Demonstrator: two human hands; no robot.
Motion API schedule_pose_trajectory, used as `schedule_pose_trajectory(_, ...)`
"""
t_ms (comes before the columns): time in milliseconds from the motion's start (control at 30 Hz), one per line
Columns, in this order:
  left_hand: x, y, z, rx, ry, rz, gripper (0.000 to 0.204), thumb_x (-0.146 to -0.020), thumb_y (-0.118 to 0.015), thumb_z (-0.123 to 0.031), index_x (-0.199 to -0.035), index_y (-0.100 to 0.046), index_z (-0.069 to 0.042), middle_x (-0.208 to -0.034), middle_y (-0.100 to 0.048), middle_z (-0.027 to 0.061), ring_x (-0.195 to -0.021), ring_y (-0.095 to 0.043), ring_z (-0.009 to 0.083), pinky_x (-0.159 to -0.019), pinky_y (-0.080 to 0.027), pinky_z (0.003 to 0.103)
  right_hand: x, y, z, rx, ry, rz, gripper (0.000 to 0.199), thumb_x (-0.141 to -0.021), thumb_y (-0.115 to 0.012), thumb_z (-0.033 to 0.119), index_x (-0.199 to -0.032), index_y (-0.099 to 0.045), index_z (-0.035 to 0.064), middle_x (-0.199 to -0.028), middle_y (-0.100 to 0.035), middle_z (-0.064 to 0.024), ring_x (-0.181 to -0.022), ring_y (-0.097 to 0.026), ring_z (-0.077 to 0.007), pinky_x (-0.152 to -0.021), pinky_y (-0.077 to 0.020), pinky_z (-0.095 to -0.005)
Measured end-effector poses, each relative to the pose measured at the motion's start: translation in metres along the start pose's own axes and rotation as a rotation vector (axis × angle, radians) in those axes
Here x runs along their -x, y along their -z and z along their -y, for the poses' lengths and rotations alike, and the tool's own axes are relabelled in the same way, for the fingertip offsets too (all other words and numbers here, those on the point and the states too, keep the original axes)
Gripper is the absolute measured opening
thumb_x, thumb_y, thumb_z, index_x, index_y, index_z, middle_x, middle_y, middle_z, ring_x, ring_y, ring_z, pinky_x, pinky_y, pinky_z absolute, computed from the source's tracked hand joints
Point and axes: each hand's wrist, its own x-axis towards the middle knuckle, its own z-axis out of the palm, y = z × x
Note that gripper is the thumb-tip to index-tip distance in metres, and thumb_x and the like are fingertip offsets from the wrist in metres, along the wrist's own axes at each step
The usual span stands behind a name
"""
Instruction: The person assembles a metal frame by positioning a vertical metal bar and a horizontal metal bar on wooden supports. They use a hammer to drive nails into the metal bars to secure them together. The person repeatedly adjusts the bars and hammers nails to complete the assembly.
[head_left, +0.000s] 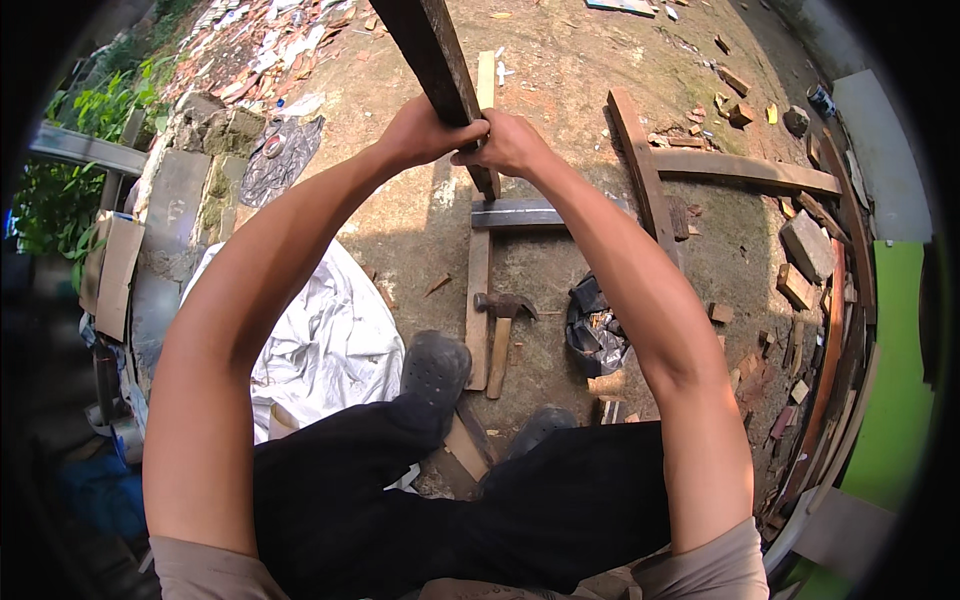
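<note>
Both my hands grip a long dark wooden plank (436,52) that rises from the ground toward the top of the view. My left hand (425,130) wraps it from the left, and my right hand (508,143) clasps it from the right, just below. The plank's lower end meets the ground near a grey metal bar (520,212). A pale wooden strip (479,290) lies lengthwise on the dirt under my hands. A claw hammer (502,335) with a wooden handle lies beside that strip, near my dark shoes (436,370).
A white tarp (325,335) lies left of my legs. A black bag (593,325) sits right of the hammer. Crossed wooden beams (700,165) lie at the right, with bricks (806,245) and wood scraps along the curved right edge. Concrete slabs (175,215) stand at the left.
</note>
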Motion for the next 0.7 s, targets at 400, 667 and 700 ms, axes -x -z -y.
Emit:
schedule_pose_trajectory(400, 0.008, -0.022, 0.007, 0.170, 0.095, -0.041, 0.041, -0.086, -0.073, -0.040, -0.099, -0.070, -0.001, -0.084, -0.071, 0.0120, -0.079, -0.068, 0.0207, -0.070, -0.053, 0.035, 0.011, 0.002, 0.001, -0.008, 0.073, -0.105, 0.058, -0.070, -0.082, 0.042, -0.108, -0.063, 0.0018, -0.094, -0.071, -0.0202, -0.091, -0.070, -0.0362, -0.081, -0.0559, -0.0440)
schedule_pose_trajectory(667, 0.016, -0.048, 0.017, 0.362, 0.104, -0.140, 0.054, -0.083, -0.073, -0.054, -0.100, -0.068, -0.003, -0.091, -0.069, 0.0142, -0.085, -0.068, 0.0263, -0.074, -0.053, 0.040, 0.018, -0.008, -0.008, -0.115, 0.082, -0.179, 0.066, -0.072, -0.081, 0.039, -0.123, -0.061, 0.0020, -0.104, -0.070, -0.0222, -0.098, -0.069, -0.0366, -0.084, -0.0551, -0.0435)
schedule_pose_trajectory(700, 0.015, -0.050, 0.015, 0.364, 0.123, -0.098, 0.055, -0.083, -0.073, -0.055, -0.100, -0.068, -0.002, -0.092, -0.069, 0.0150, -0.086, -0.068, 0.0272, -0.074, -0.053, 0.040, 0.020, -0.011, -0.013, -0.104, 0.084, -0.184, 0.070, -0.072, -0.082, 0.040, -0.126, -0.059, 0.0022, -0.106, -0.069, -0.0228, -0.100, -0.068, -0.0373, -0.086, -0.0546, -0.0438)
